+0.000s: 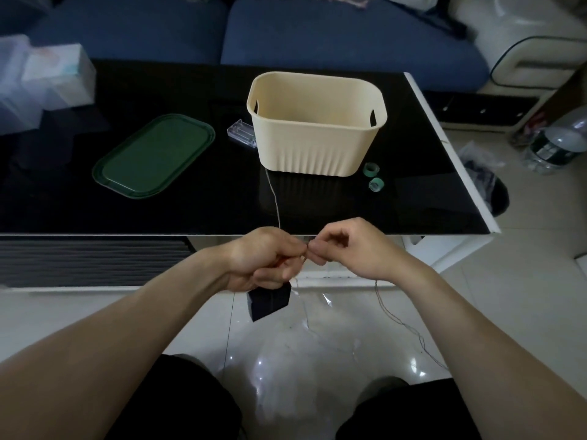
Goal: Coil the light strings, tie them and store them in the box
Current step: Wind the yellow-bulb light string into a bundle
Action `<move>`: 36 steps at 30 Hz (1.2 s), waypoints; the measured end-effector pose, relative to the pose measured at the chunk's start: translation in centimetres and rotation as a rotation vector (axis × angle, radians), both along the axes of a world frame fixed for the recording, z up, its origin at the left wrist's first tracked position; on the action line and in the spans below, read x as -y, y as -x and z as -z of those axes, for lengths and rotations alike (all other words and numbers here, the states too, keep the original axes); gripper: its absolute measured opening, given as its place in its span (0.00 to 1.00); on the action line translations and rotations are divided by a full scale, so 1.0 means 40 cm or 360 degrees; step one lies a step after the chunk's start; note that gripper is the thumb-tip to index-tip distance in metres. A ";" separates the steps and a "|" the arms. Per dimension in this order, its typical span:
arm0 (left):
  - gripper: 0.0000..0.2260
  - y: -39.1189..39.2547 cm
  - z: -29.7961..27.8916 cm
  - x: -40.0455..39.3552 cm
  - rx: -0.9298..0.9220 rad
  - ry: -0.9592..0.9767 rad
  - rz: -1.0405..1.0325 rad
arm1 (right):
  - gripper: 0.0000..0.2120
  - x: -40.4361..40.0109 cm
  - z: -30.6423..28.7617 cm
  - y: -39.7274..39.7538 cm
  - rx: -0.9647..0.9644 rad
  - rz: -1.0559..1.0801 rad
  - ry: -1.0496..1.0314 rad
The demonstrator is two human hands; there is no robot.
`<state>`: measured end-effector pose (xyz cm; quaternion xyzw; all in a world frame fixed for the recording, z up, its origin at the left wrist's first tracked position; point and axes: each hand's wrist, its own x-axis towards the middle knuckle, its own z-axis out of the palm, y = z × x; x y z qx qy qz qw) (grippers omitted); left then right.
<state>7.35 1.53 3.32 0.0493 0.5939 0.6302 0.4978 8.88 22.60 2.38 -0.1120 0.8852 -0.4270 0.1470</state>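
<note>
Hands meet at centre frame: left hand (265, 260) grips the light string (275, 198) with its dark battery pack (269, 302) dangling below, right hand (344, 249) pinches the wire beside it, probably to start a coil. Cream box (317, 150) waits open on the surface (206, 201) above.

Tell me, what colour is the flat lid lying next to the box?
Dark green. The lid shows best in the head view.

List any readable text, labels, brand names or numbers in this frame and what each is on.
No text can be read.
Water bottle on the floor: dark label, too blurred.
White packages on the table's left: faint print, too blurred.
Cream box, green lid, tape rolls: no print visible.
</note>
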 end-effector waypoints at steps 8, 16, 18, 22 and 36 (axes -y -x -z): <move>0.12 0.018 -0.023 0.013 0.0225 -0.0270 -0.0438 | 0.17 -0.001 0.001 0.000 0.0089 0.0046 -0.0256; 0.15 0.040 -0.023 0.008 0.0195 -0.0550 -0.1152 | 0.15 0.052 0.022 -0.035 0.0189 -0.0199 -0.0653; 0.15 0.034 -0.025 0.004 0.0180 -0.0548 -0.1139 | 0.14 0.077 0.018 -0.048 0.0151 -0.0270 -0.0675; 0.12 0.019 -0.030 -0.002 0.0200 -0.0571 -0.1041 | 0.11 0.120 0.008 -0.073 0.0073 -0.0404 -0.0569; 0.22 -0.023 -0.009 -0.007 -0.0010 -0.0116 0.0010 | 0.12 0.113 -0.011 -0.071 -0.0431 -0.0181 -0.0284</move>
